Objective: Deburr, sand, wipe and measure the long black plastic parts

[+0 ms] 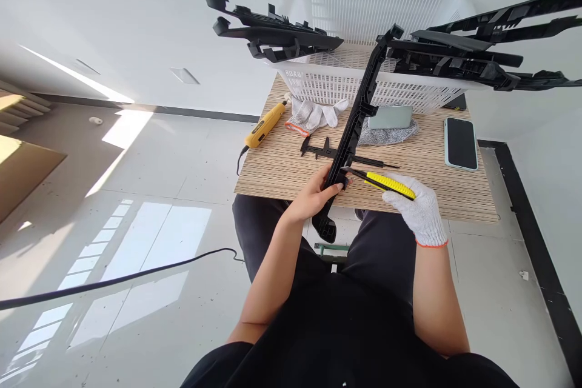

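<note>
Black strip [349, 136] slants lengthwise away and rightward, left fingers [328, 193] pinching it, right fingers [396, 200] gripping a yellow knife [384, 182].

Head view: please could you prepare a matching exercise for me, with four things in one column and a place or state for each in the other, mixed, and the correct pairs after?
1. Knife
2. Left hand
3. Basket
4. Calipers

A. White, with black parts sticking out
B. On the table, partly hidden by the strip
C. In the gloved right hand
D. Bare, holding the strip

Pairs: 1-C, 2-D, 3-A, 4-B
</note>
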Demonstrator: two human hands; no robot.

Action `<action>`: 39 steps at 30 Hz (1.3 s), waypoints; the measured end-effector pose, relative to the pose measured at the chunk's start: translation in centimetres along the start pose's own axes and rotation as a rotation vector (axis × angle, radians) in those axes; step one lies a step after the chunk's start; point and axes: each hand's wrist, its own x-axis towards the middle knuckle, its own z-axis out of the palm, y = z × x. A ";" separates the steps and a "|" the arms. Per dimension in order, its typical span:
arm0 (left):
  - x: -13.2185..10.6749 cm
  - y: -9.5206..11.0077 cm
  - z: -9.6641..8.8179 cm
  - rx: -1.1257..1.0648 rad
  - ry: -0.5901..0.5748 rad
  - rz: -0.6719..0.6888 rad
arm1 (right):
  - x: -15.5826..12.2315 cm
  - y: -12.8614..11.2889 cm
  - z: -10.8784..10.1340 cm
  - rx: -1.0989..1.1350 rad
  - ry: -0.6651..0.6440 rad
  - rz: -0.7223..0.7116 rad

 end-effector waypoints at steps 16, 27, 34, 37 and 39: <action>0.3 0.6 0.9 -0.194 0.138 -0.196 | -0.4 0.6 -0.4 0.253 0.002 0.081; -0.1 0.9 4.9 0.408 -0.003 0.028 | 0.8 -0.8 3.1 0.324 -0.140 -0.028; 0.2 4.3 -2.8 0.662 0.379 0.253 | 0.7 -1.1 2.9 0.355 -0.119 0.138; 1.2 5.3 -8.4 1.001 0.897 0.173 | 0.7 -1.5 3.0 0.407 -0.119 0.143; 1.7 5.4 -11.1 1.118 0.861 -0.062 | 0.7 -1.7 3.1 0.459 -0.110 0.152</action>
